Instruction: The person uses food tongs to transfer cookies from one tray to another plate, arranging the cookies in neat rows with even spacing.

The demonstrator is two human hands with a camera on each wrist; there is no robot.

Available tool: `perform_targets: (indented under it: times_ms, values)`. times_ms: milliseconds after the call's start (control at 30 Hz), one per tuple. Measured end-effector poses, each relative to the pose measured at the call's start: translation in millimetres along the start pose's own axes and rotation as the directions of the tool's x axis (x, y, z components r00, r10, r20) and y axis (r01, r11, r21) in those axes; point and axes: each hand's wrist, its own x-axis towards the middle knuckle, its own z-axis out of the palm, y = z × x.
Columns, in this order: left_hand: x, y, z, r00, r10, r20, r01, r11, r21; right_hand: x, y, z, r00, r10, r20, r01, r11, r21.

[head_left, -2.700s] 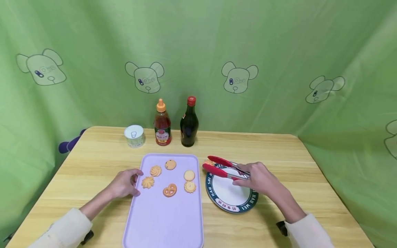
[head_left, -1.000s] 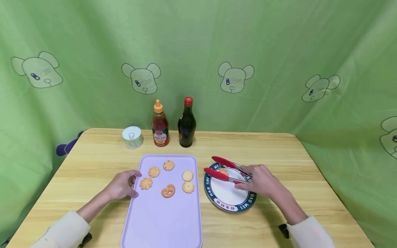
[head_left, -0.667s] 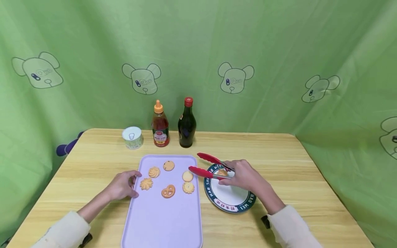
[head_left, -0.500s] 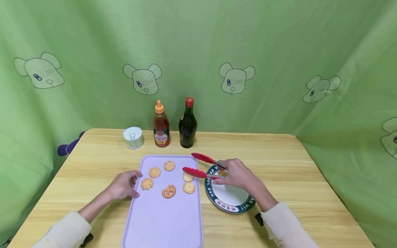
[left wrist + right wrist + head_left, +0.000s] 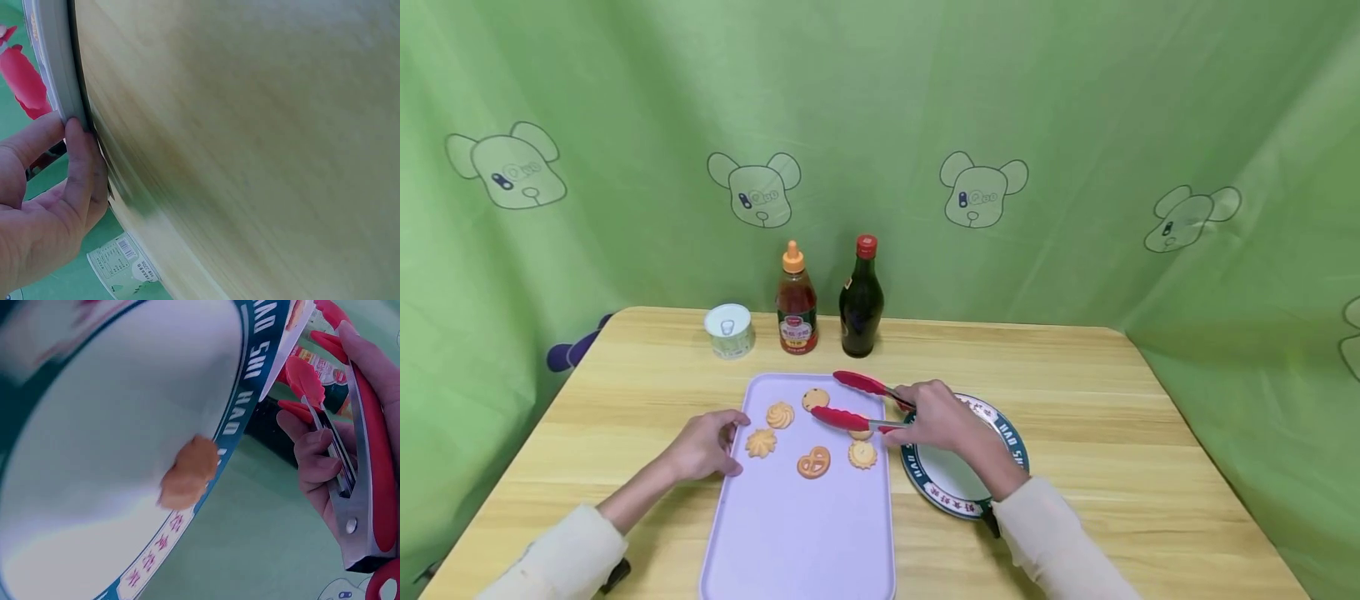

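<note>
My left hand [image 5: 702, 446] pinches the left rim of a lilac tray [image 5: 797, 542]. My right hand [image 5: 936, 417] grips red-tipped metal tongs [image 5: 842, 418], whose tips stand apart over the tray's upper right part with nothing between them. On the tray lie a pretzel cookie [image 5: 813, 462], a swirl cookie [image 5: 780, 415], a star-shaped cookie [image 5: 761, 443], a chip-dotted cookie [image 5: 816, 399], a fluted cookie [image 5: 862, 454] and a round cookie [image 5: 861, 435], partly covered by the tongs. One cookie [image 5: 190, 474] rests on the green-rimmed plate [image 5: 1018, 454], hidden from the head view.
Behind the tray stand a pull-tab can [image 5: 729, 332], a squeeze bottle of red sauce [image 5: 797, 308] and a dark red-capped bottle [image 5: 861, 308] on the wooden table [image 5: 1112, 467]. A green curtain [image 5: 880, 108] hangs beyond the table's back edge.
A cookie first at the plate's left edge by the tongs came to lie on the plate. My right hand then carried the parted tongs left over the tray. The left hand stayed at the rim.
</note>
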Motion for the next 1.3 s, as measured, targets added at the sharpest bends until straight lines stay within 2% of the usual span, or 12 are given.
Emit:
perform_targets:
  times_ms: [300, 500, 833, 1300]
  values:
    - [0.1, 0.2, 0.1, 1.000, -0.008, 0.003, 0.008, 1.000, -0.010, 12.0, -12, 4, 1.000, -0.010, 0.021, 0.010, 1.000, -0.006]
    - [0.3, 1.3, 0.2, 1.000, -0.007, 0.003, 0.007, 1.000, -0.002, 13.9, -13, 7, 0.999, -0.005, 0.043, 0.004, 1.000, 0.020]
    - [-0.2, 1.5, 0.8, 1.000, -0.004, 0.005, 0.004, 1.000, 0.013, 16.4, -15, 9, 0.998, 0.006, 0.061, -0.006, 1.000, 0.003]
    - [-2.1, 1.9, 1.6, 1.000, -0.007, 0.004, 0.007, 1.000, 0.011, 8.1, -14, 2, 0.999, 0.025, 0.043, -0.026, 1.000, 0.016]
